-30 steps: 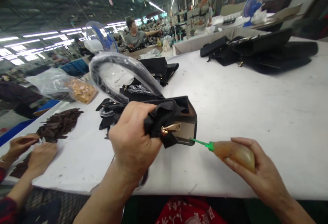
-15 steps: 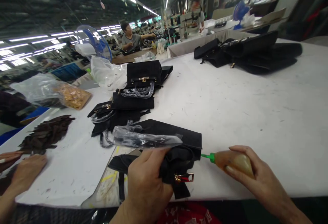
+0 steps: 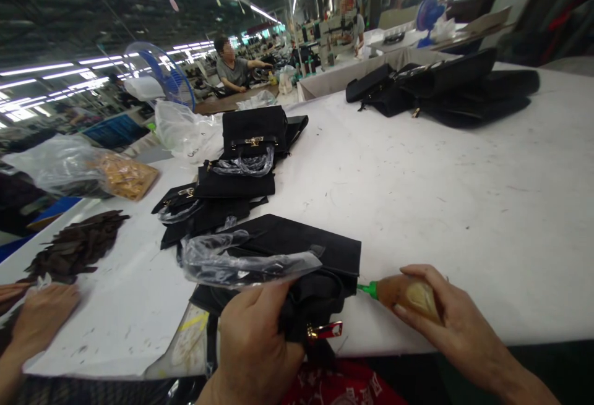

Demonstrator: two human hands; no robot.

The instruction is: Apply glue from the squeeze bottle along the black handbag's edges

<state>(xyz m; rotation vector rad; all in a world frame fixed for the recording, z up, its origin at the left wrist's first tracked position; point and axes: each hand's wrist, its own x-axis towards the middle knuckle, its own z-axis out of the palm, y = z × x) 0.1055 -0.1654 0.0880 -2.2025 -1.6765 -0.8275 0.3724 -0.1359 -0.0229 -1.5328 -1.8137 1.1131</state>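
Note:
A black handbag (image 3: 297, 245) with a plastic-wrapped handle (image 3: 241, 263) lies flat at the near edge of the white table (image 3: 417, 195). My left hand (image 3: 260, 343) is closed on the bag's front flap beside its gold clasp (image 3: 325, 331). My right hand (image 3: 445, 324) is wrapped round a soft amber squeeze bottle (image 3: 408, 294). The bottle's green nozzle (image 3: 367, 289) points at the bag's right edge, touching or almost touching it.
More black handbags (image 3: 241, 164) are stacked behind mine, and another pile (image 3: 440, 89) lies far right. A co-worker's hand (image 3: 41, 318) works at dark brown leather strips (image 3: 74, 244) on the left. Plastic bags (image 3: 83, 170), a blue fan (image 3: 162, 77) and other workers sit beyond.
The bag went from raised and upright to lying flat at the table edge. My left hand came down with it. The bottle stayed in my right hand, nozzle near the bag.

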